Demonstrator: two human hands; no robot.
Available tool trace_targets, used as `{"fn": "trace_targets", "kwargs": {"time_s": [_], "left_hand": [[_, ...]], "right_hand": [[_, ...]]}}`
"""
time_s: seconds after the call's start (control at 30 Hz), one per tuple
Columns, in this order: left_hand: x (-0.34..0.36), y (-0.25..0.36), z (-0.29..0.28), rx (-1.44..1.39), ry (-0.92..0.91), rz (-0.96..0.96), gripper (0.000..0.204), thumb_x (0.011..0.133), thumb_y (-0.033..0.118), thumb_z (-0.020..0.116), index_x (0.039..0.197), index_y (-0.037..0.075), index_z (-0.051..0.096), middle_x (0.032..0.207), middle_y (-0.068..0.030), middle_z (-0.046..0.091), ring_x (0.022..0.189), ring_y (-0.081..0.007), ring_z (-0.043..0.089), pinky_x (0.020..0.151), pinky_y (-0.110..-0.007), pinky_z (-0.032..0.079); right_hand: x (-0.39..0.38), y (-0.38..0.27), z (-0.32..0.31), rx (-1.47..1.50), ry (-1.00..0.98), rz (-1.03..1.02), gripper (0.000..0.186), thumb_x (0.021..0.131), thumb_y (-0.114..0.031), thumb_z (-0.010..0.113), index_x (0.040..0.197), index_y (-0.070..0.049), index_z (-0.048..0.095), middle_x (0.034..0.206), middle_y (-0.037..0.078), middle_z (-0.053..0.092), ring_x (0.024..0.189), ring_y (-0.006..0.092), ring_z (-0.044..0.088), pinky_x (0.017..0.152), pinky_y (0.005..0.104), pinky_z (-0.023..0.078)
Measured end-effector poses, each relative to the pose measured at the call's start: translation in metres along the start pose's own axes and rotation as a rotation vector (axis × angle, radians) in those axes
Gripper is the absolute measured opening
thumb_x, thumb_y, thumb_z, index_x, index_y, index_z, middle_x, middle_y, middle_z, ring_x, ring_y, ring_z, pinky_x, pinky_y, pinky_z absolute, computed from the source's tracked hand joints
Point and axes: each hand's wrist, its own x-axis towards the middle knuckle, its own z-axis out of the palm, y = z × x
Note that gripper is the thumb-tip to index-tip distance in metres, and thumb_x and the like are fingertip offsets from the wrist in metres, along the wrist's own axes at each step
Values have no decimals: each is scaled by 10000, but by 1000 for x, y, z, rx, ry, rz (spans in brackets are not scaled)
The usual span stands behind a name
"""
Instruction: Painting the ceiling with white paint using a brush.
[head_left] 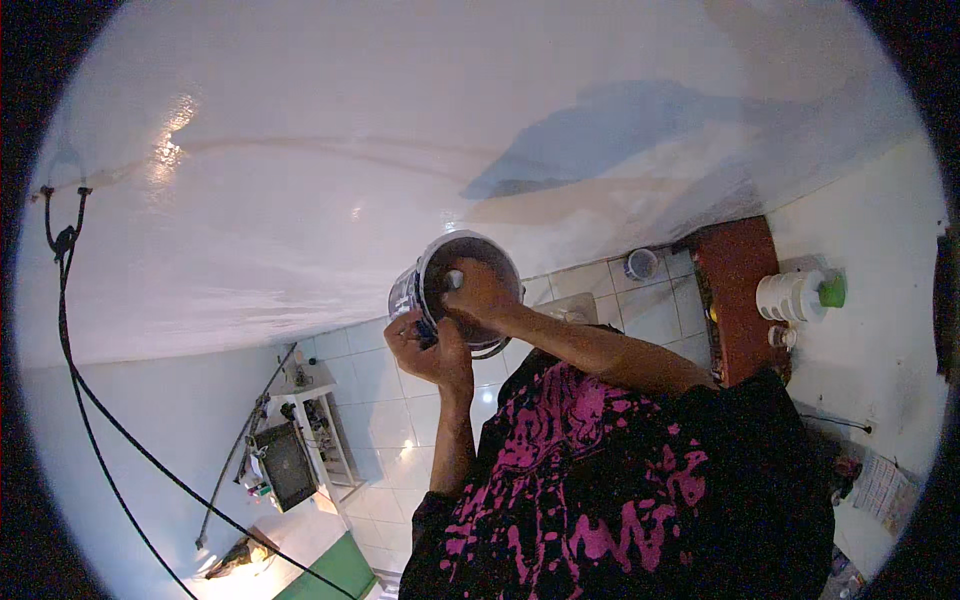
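Observation:
A round paint bucket [405, 290] with a whitish rim is tipped so its mouth faces me, close to the large pale wall. My left hand [430, 352] grips its lower left side, with the thumb up near the rim. Inside the bucket's mouth is my right hand [482, 292], its fingers bent around a small whitish thing [455, 280]. The kind of that thing does not show, and the bucket's bottom lies in shadow. Below the mouth hangs the thin wire handle [492, 352].
A glossy pale wall [300, 200] fills the far side. Dark cables [66, 300] hang at left, past a white shelf [330, 430]. On the tiled floor [400, 400] stands a small tub [641, 264]. At right are a reddish-brown table [735, 300] and white containers [785, 297].

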Motion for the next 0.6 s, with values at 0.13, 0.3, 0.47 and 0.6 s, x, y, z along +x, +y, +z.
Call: {"fn": "trace_targets", "kwargs": {"time_s": [0.13, 0.3, 0.47, 0.6], "left_hand": [[1, -1, 5, 100, 26, 27, 266, 732, -4, 599, 956, 8, 457, 846, -91, 545, 752, -120, 524, 674, -243, 453], [3, 19, 7, -112, 38, -166, 267, 731, -50, 571, 951, 22, 437, 736, -41, 549, 650, -79, 487, 593, -202, 389], [13, 40, -2, -192, -19, -253, 284, 690, -69, 535, 940, 27, 441, 698, -35, 550, 605, -62, 452, 539, -194, 345], [13, 57, -2, -199, -105, -299, 289, 653, -65, 518, 918, 27, 452, 658, -24, 543, 555, -53, 422, 493, -205, 323]], "right_hand": [[-6, 3, -12, 58, -8, 69, 399, 677, -136, 662, 1052, -16, 594, 1023, 179, 623, 1051, 312, 565, 953, 424, 425], [-11, -24, -93, 80, -199, -143, 225, 737, -82, 648, 941, 6, 612, 865, 141, 646, 897, 209, 648, 820, 351, 510], [-10, -40, -143, 335, -176, -21, 115, 781, -104, 684, 875, -60, 635, 688, 74, 638, 594, 145, 623, 521, 289, 489], [-23, -61, -175, 399, -125, 46, 108, 802, -48, 660, 875, 3, 599, 762, 92, 632, 655, 203, 664, 545, 338, 586]]}}
